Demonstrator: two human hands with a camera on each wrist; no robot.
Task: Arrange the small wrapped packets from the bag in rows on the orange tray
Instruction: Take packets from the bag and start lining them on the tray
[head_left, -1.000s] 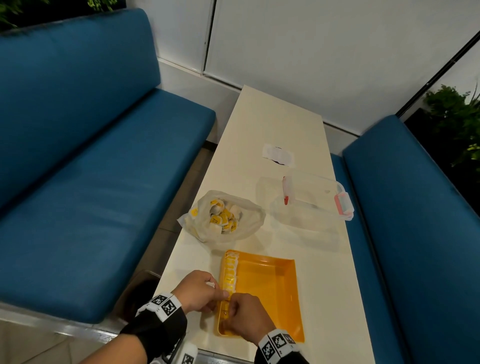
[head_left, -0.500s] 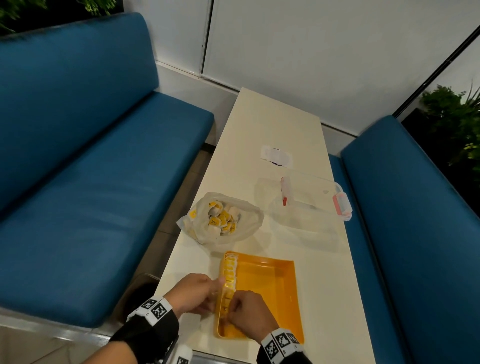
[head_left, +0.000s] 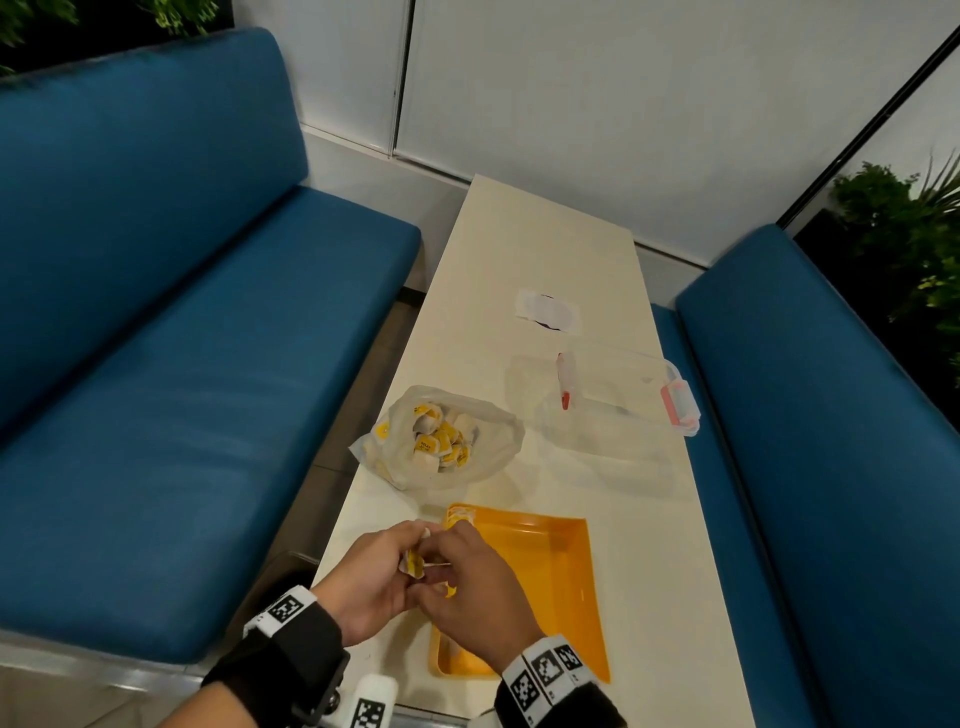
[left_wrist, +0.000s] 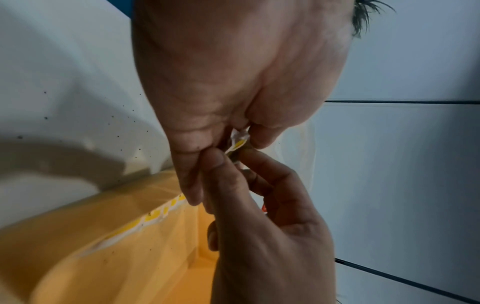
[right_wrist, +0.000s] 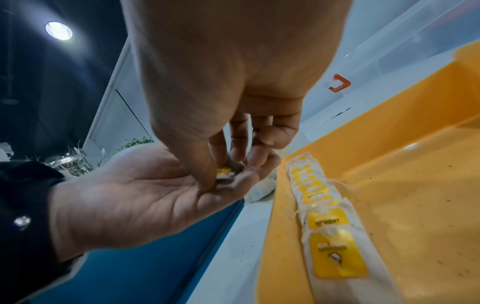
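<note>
— What is seen nearest the camera?

— Two hands are brought together above the near left corner of the orange tray (head_left: 550, 582); the left hand (head_left: 371, 579) is turned palm up and cupped, and small yellow-and-white wrapped packets (head_left: 414, 560) are held in it; the right hand (head_left: 475, 595) is laid over it, and one packet (right_wrist: 224, 172) is pinched between its thumb and fingertips; how many packets lie in the left palm cannot be told, since they are covered by the fingers.

— And where are the placed packets found?

— A row of packets (right_wrist: 322, 209) is laid along the tray's left wall, overlapping one another, yellow labels facing up; the rest of the tray floor is seen bare; the tray is set on a long cream table (head_left: 519, 312).

— What is seen beyond the tray?

— A clear plastic bag (head_left: 441, 441) is set just past the tray's far left corner, lying open, with more packets heaped inside; to its right, a clear lidded container (head_left: 618, 400) with pink-red clips is placed near the table's right edge; farther still, a white slip with a dark mark (head_left: 548, 310) is seen lying flat; blue benches (head_left: 182, 364) are seen on both sides of the table.
</note>
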